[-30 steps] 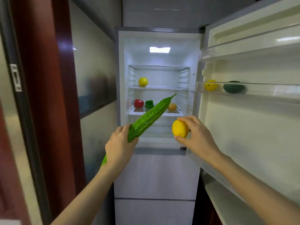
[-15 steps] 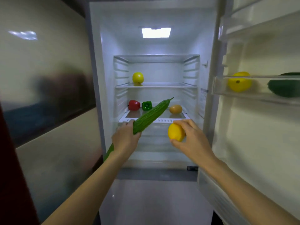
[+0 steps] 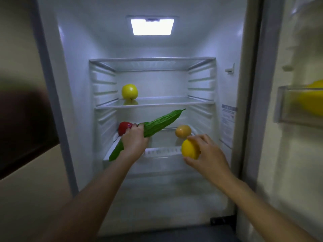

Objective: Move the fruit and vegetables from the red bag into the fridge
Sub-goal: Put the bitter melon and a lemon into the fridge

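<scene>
We're closer in now; left hand [image 3: 134, 138] grips the bitter gourd [image 3: 157, 124] pointing upper right at the shelf [image 3: 157, 151], right hand [image 3: 208, 151] holds the lemon [image 3: 189, 148] centre-right.

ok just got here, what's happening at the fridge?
A person is loading produce into the open fridge. The left hand grips a bitter gourd angled toward the lower shelf; the right hand holds a lemon at that shelf's front edge. Neither is set down yet. Already inside: a yellow apple on the middle shelf, a red pepper and an orange-brown fruit on the lower one.
</scene>
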`<state>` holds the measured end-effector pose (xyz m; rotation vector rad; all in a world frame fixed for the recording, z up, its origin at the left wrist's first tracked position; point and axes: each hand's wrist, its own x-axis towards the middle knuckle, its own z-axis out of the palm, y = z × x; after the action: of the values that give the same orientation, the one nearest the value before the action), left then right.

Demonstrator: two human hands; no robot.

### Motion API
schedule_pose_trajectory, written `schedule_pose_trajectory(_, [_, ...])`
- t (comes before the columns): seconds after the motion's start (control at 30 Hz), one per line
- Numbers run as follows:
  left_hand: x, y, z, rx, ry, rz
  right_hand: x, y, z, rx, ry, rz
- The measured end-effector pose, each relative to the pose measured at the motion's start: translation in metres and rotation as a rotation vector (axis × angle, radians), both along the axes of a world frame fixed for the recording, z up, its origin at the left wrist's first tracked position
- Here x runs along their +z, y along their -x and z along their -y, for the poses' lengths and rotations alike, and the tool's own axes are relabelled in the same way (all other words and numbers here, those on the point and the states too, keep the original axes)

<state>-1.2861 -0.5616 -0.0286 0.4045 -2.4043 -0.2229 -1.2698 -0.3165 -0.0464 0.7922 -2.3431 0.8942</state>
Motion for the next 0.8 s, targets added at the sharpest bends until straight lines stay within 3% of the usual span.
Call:
schedule_pose_trajectory(0.3, [-0.016,0.09,0.045,-0.079,0.044,0.074,-0.012,0.052,0.036,-0.056,-0.011,-0.021])
schedule_pose_trajectory(0.8, [-0.035,0.13,0.08,-0.174,0.0,0.09,-0.015,0.074,0.062,-0.082,-0.076,0.028])
